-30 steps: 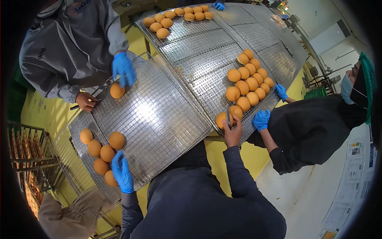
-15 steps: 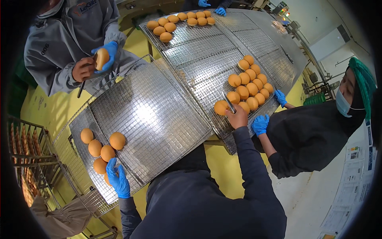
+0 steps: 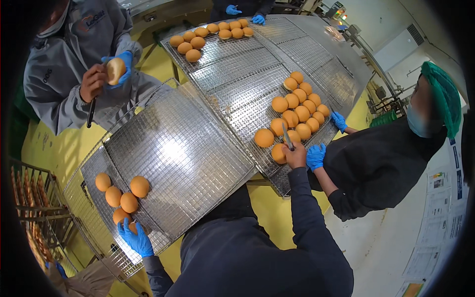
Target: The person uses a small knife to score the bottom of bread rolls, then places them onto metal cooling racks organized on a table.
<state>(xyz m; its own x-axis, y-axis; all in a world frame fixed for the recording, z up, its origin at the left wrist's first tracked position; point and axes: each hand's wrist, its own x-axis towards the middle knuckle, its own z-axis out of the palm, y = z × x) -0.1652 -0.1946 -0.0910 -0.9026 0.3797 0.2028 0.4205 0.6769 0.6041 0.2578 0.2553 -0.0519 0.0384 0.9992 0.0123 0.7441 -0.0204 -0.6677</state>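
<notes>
Gloved left hand (image 3: 136, 241) at a bun (image 3: 132, 227), bare right hand (image 3: 296, 156) round a knife (image 3: 287, 136).
From where I'm standing, that bun sits under the left fingers, lowest of the group on the left wire rack (image 3: 170, 166); I can't tell whether they've closed on it. The right hand is clamped on the handle, blade up among the right-hand buns (image 3: 290, 118), another bun (image 3: 278, 154) just left of it.
</notes>
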